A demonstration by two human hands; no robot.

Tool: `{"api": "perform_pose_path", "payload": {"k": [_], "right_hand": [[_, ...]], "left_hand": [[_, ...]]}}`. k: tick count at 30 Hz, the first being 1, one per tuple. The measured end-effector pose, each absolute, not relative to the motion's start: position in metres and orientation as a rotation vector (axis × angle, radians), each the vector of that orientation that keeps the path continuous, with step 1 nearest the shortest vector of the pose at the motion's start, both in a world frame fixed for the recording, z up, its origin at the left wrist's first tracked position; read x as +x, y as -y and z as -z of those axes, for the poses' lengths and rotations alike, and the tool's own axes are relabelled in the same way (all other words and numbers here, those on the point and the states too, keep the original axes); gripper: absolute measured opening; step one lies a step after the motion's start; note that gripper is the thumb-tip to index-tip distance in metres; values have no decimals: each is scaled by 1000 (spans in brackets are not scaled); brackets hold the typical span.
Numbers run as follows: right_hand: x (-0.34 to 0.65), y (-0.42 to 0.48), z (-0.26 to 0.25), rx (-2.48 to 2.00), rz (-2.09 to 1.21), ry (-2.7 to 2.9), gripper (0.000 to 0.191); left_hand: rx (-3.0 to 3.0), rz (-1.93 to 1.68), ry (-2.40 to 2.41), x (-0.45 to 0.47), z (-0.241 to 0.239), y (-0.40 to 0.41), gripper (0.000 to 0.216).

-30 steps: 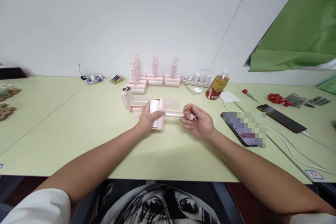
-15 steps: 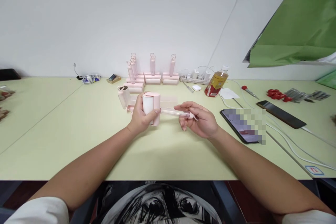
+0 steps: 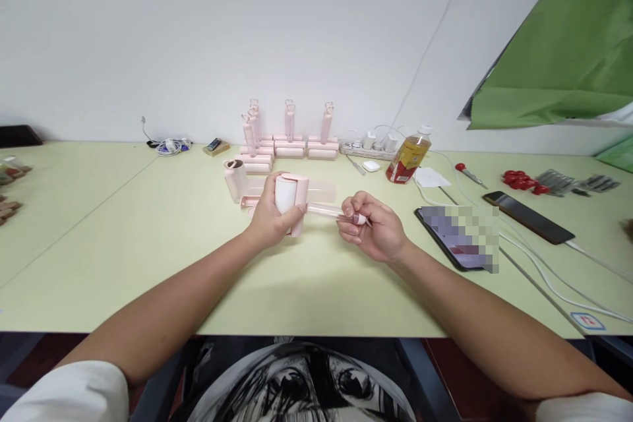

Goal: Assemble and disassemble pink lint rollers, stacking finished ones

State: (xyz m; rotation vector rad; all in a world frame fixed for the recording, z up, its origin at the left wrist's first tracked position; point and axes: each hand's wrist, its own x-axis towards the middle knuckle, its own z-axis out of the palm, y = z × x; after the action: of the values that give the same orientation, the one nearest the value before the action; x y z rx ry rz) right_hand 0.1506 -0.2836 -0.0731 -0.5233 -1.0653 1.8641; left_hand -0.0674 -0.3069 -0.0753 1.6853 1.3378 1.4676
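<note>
My left hand (image 3: pixel 271 219) is wrapped around the pink and white head of a lint roller (image 3: pixel 291 194), thumb across its front. Its clear handle (image 3: pixel 324 210) points right, toward my right hand (image 3: pixel 373 227). There my fingers are closed on the handle's end, around the pale cap with its loop. Just behind my left hand stands a pale pink cylinder with a dark open top (image 3: pixel 235 181). Beside it lie a pink trough-like part (image 3: pixel 248 202) and a clear sheet-like piece (image 3: pixel 321 190), partly covered by my hand.
Several pink lint rollers (image 3: pixel 289 145) stand upright along the wall. Right of them are a power strip (image 3: pixel 363 148) and a drink bottle (image 3: pixel 408 157). Two phones (image 3: pixel 448 237) with white cables, a red-handled screwdriver (image 3: pixel 469 173) and red parts (image 3: pixel 521 178) lie at the right.
My right fingers have curled in and closed around the end of the handle; they were more spread before. The roller head has shifted slightly right and tilted a little in my left hand.
</note>
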Motion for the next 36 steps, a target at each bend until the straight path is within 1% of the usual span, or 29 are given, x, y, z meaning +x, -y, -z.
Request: {"api": "perform_pose_path", "payload": {"k": [8, 20, 26, 30, 34, 36], "right_hand": [[144, 288, 75, -588, -1788, 1001, 18], [137, 292, 82, -682, -1602, 958, 14], [144, 283, 76, -652, -1725, 1024, 10], [151, 274, 74, -663, -1726, 1102, 15], [157, 261, 82, -804, -1607, 1264, 16], [160, 256, 84, -932, -1373, 1471, 15]], "left_hand": [[1687, -1497, -1316, -66, 88, 302, 60], [1755, -1529, -1368, -64, 96, 303, 59], [1797, -1511, -1262, -70, 83, 304, 61], [1727, -1405, -1101, -74, 79, 305, 68], [1606, -1396, -1145, -75, 80, 302, 69], [1559, -1395, -1235, -73, 80, 300, 66]]}}
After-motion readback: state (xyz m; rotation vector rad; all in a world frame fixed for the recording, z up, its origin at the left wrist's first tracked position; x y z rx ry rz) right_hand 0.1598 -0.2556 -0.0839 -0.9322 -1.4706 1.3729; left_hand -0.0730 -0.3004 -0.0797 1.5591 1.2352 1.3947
